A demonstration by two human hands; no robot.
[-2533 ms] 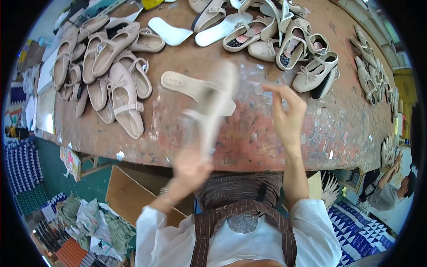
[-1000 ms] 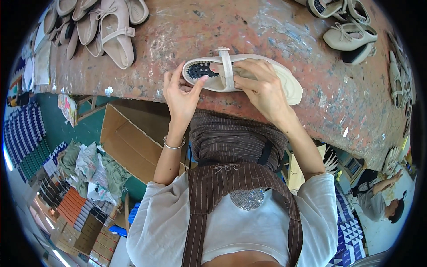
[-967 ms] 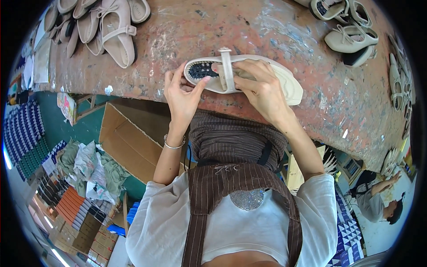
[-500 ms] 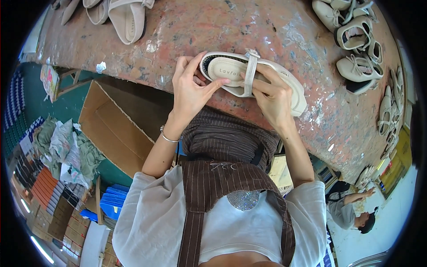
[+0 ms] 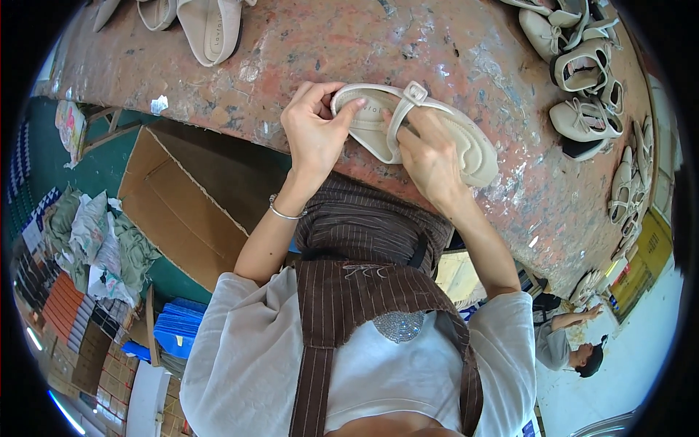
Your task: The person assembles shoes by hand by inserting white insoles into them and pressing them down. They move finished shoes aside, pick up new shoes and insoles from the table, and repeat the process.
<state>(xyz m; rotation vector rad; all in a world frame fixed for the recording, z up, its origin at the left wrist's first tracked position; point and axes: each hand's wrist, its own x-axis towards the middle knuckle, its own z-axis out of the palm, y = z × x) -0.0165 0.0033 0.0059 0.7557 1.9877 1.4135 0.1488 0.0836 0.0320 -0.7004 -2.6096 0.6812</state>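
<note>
A beige strapped shoe (image 5: pixel 473 156) with a buckle lies tilted over the table's near edge, its heel toward my left. My left hand (image 5: pixel 317 131) pinches the heel rim, thumb inside and fingers outside the back. Inside the shoe, a pale insole (image 5: pixel 373 124) lies along the heel. My right hand (image 5: pixel 431 153) reaches in under the strap (image 5: pixel 402 120), its fingers bent against the insole; the fingertips are partly hidden.
The worn, paint-marked table (image 5: pixel 328 36) spreads ahead. Several beige shoes (image 5: pixel 582 120) line its right side, and others (image 5: pixel 211 33) sit at the far left. An open cardboard box (image 5: pixel 182 211) stands below left. Another person (image 5: pixel 568 342) is at the lower right.
The insole has moved back toward the heel, covering the dark gap there. My left thumb has shifted onto the heel rim, and my right hand has moved left and further under the strap.
</note>
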